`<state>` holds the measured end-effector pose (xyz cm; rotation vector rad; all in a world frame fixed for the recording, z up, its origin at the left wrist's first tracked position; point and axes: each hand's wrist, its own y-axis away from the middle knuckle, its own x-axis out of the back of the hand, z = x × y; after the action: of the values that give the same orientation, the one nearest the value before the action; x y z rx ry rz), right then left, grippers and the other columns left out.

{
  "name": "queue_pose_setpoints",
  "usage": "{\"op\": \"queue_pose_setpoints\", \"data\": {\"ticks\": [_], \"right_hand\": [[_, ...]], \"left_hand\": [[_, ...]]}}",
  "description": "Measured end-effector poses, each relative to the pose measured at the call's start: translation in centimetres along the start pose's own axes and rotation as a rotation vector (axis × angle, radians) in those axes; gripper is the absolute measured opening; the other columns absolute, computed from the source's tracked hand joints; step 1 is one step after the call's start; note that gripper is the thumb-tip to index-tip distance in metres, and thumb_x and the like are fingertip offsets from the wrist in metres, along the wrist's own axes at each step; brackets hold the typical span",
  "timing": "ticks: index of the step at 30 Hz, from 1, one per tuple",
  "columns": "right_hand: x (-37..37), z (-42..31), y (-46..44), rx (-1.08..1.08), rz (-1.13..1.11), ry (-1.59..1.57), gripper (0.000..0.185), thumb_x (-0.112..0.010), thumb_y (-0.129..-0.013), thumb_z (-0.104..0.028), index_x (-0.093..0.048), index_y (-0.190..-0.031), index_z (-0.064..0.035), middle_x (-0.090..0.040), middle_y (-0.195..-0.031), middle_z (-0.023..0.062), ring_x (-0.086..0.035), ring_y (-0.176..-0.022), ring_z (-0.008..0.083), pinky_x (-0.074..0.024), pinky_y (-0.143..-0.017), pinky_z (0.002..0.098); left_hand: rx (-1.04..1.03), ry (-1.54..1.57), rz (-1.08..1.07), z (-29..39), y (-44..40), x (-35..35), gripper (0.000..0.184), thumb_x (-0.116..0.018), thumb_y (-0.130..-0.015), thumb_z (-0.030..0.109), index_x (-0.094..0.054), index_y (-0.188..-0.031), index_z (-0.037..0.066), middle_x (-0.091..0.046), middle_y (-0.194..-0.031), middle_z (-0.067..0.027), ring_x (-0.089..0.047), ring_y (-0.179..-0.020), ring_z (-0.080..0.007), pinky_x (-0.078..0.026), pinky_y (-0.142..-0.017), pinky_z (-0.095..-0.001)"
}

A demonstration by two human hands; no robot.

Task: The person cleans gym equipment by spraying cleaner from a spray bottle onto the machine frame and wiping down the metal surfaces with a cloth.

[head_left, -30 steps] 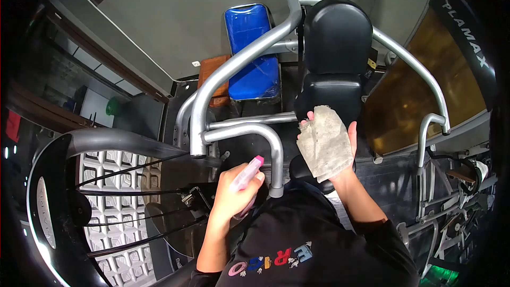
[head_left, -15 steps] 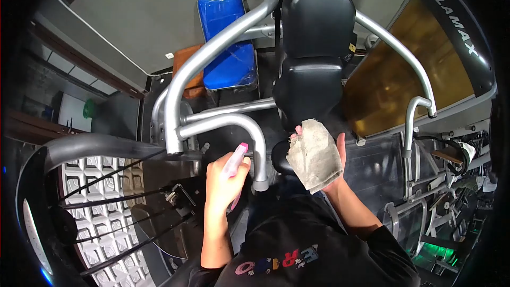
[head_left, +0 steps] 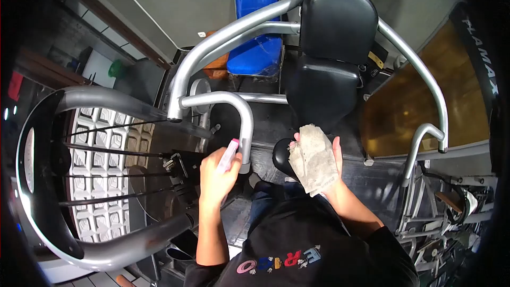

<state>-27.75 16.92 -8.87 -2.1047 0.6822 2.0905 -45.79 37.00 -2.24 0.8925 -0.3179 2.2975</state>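
My left hand (head_left: 219, 178) is closed around a pink and whitish spray bottle (head_left: 228, 156); its pink tip points up and away, and my fingers hide much of its body. It is close to the end of a curved silver handle (head_left: 245, 122) of an exercise machine. On my right hand (head_left: 338, 162) lies a worn grey cloth (head_left: 314, 160), held across the palm with the thumb sticking out beside it. The cloth covers most of the fingers. Beyond it stands the machine's black padded backrest (head_left: 340, 21), and a black round pad (head_left: 285, 157) is just left of the cloth.
A blue chair (head_left: 256, 53) stands behind the left machine arm. On the right are a tinted panel (head_left: 425, 106) and another silver handle (head_left: 419, 143). Dark cables (head_left: 117, 151) and a grey frame (head_left: 133, 244) are at left.
My view has shifted, so the chair and backrest sit further right. Both hands keep their hold on the bottle and cloth; the left hand appears nearer the handle's end.
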Motion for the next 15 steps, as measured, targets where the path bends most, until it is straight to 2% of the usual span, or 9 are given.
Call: {"op": "queue_pose_setpoints", "data": {"ticks": [5, 7, 11, 15], "right_hand": [[1.2, -0.4, 1.1, -0.086, 0.052, -0.005, 0.078, -0.046, -0.094, -0.069, -0.050, -0.142, -0.0082, -0.057, -0.135, 0.0127, -0.052, -0.128, 0.0339, -0.0483, -0.104, 0.0457], [1.2, -0.1, 0.8, -0.115, 0.022, 0.001, 0.078, -0.047, -0.094, -0.069, -0.050, -0.142, -0.0078, -0.057, -0.136, 0.0130, -0.052, -0.128, 0.0339, -0.0486, -0.104, 0.0460], [1.4, 1.0, -0.2, -0.127, 0.000, 0.019, 0.078, -0.048, -0.094, -0.068, -0.050, -0.142, -0.0071, -0.058, -0.136, 0.0141, -0.052, -0.127, 0.0342, -0.0484, -0.104, 0.0466], [0.4, 2.3, -1.1, -0.122, -0.003, 0.029, 0.075, -0.050, -0.094, -0.067, -0.053, -0.139, -0.0076, -0.059, -0.134, 0.0140, -0.053, -0.126, 0.0332, -0.0460, -0.106, 0.0459]], "left_hand": [[0.145, 0.073, -0.009, -0.7, 4.7, -1.0, 0.028, -0.069, -0.083, 0.022, -0.058, -0.071, 0.000, -0.053, -0.059, -0.0154, -0.057, -0.053, -0.0328, -0.044, -0.054, -0.0401], [0.189, 0.104, 0.007, -1.8, 5.8, -1.2, 0.024, -0.068, -0.088, 0.022, -0.068, -0.089, -0.002, -0.063, -0.063, -0.0040, -0.062, -0.053, -0.0105, -0.048, -0.051, -0.0274], [0.104, 0.055, 0.012, -2.7, 7.7, -1.5, 0.024, -0.068, -0.089, 0.022, -0.069, -0.092, -0.002, -0.063, -0.066, -0.0029, -0.062, -0.054, -0.0093, -0.049, -0.051, -0.0264], [0.215, 0.202, 0.008, -3.0, 8.5, -1.3, 0.023, -0.068, -0.089, 0.021, -0.067, -0.089, -0.002, -0.063, -0.066, -0.0024, -0.062, -0.056, -0.0095, -0.050, -0.051, -0.0263]]}}
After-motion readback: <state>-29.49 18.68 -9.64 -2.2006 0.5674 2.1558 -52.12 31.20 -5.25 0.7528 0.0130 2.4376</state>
